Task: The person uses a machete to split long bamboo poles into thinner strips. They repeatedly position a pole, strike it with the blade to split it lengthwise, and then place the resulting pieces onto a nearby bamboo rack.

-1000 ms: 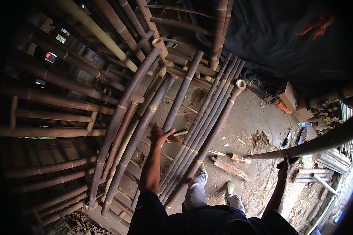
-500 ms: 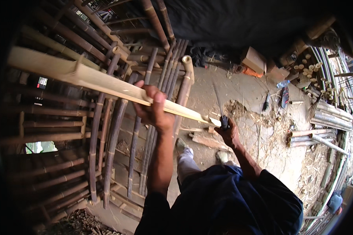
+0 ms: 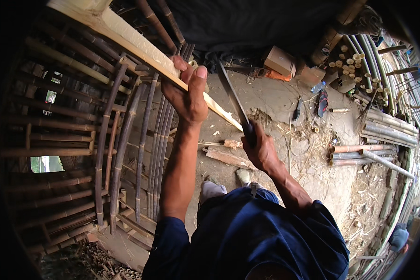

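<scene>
My left hand point(image 3: 187, 100) is closed around a pale split bamboo piece point(image 3: 135, 42). The piece slants from the upper left down toward my right hand, its inner face showing a raised node near the upper end. In my right hand point(image 3: 262, 150) is the dark handle of a long knife point(image 3: 232, 88). Its narrow blade points up and slightly left, past the bamboo's lower end. That end lies close to the knife's handle; whether they touch I cannot tell.
Bamboo racks point(image 3: 118, 158) fill the left side. A broken wood piece point(image 3: 228, 158) lies before my feet. Farther off are a cardboard box point(image 3: 280, 60), a plastic bottle point(image 3: 318, 87) and a sandal point(image 3: 322, 103). Bamboo poles point(image 3: 389, 132) lie at right, with another person point(image 3: 398, 239) at the lower right edge.
My left hand and the bamboo piece have risen, and the piece slopes more steeply. My right hand has shifted slightly left, and the knife blade now leans farther left.
</scene>
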The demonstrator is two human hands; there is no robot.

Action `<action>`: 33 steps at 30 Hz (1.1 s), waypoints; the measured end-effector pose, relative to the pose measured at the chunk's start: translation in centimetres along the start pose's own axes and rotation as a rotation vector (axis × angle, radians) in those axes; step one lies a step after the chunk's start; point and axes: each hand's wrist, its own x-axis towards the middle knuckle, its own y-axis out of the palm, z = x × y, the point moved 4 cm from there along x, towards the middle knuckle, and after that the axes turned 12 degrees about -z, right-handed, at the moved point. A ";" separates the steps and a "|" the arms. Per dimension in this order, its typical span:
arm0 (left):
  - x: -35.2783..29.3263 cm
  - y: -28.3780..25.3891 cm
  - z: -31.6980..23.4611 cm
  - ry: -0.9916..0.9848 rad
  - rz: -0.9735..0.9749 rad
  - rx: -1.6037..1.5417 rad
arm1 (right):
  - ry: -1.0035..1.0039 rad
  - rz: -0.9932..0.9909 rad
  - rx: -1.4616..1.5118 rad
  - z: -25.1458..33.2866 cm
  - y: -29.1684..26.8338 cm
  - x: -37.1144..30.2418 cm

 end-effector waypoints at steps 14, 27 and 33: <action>3.2 -1.0 -4.0 -0.084 -0.140 0.052 | 0.084 0.143 -0.410 -28.3 -0.8 -9.7; 12.8 -2.9 -22.0 0.304 -0.027 0.192 | 0.201 0.675 -0.948 -36.4 0.3 1.8; 10.9 -5.9 -26.5 0.344 -0.011 0.328 | 0.787 0.279 -0.168 -34.4 -0.5 -15.0</action>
